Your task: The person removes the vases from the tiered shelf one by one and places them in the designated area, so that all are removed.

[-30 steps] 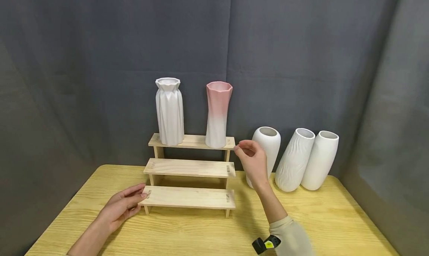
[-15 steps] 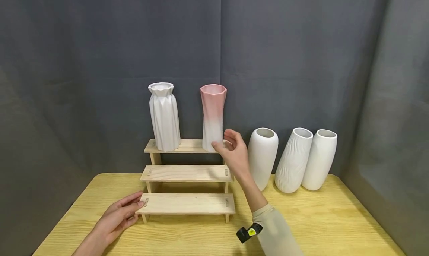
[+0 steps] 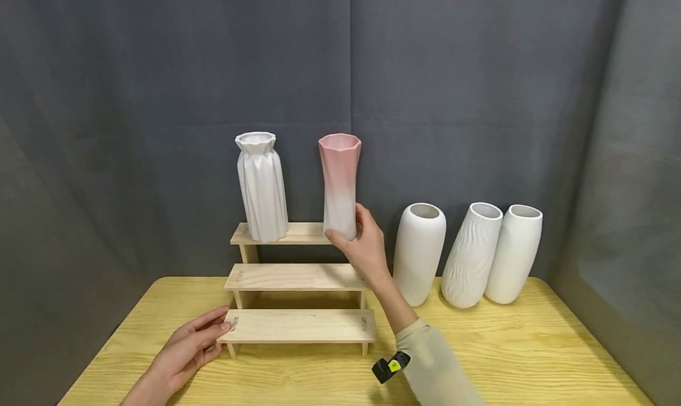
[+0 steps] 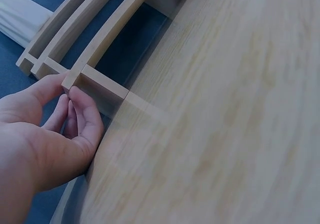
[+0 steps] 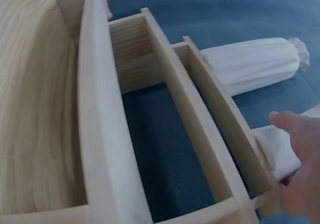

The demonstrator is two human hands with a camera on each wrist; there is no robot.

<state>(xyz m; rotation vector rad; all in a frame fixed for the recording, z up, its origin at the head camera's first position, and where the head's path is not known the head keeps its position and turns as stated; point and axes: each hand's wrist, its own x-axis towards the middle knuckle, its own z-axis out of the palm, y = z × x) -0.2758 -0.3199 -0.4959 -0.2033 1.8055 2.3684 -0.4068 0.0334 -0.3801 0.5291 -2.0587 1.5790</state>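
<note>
A three-tier wooden stand [image 3: 303, 326] sits on the table. My left hand [image 3: 183, 348] pinches the left end of its lowest board, with the thumb on one face and fingers on the other in the left wrist view. On the top board stands a vase fading from pink to white [image 3: 340, 178], upright near the right end. My right hand [image 3: 366, 247] grips it low down, thumb across its front and fingers round its right side, partly hidden behind it. To its left on the same board is a white pleated vase [image 3: 263, 190] with a gathered neck, also visible in the right wrist view [image 5: 255, 63].
Right of the stand, a smooth white vase [image 3: 420, 255], a wavy-ribbed white vase [image 3: 470, 258] and another smooth one [image 3: 515, 255] stand on the yellow wooden table [image 3: 511, 353]. A dark grey curtain [image 3: 452, 98] hangs behind and at both sides.
My right hand has moved left from beside the stand to the pink-and-white vase and closed round its base. My left hand has stayed at the lowest board. The head view has shifted slightly.
</note>
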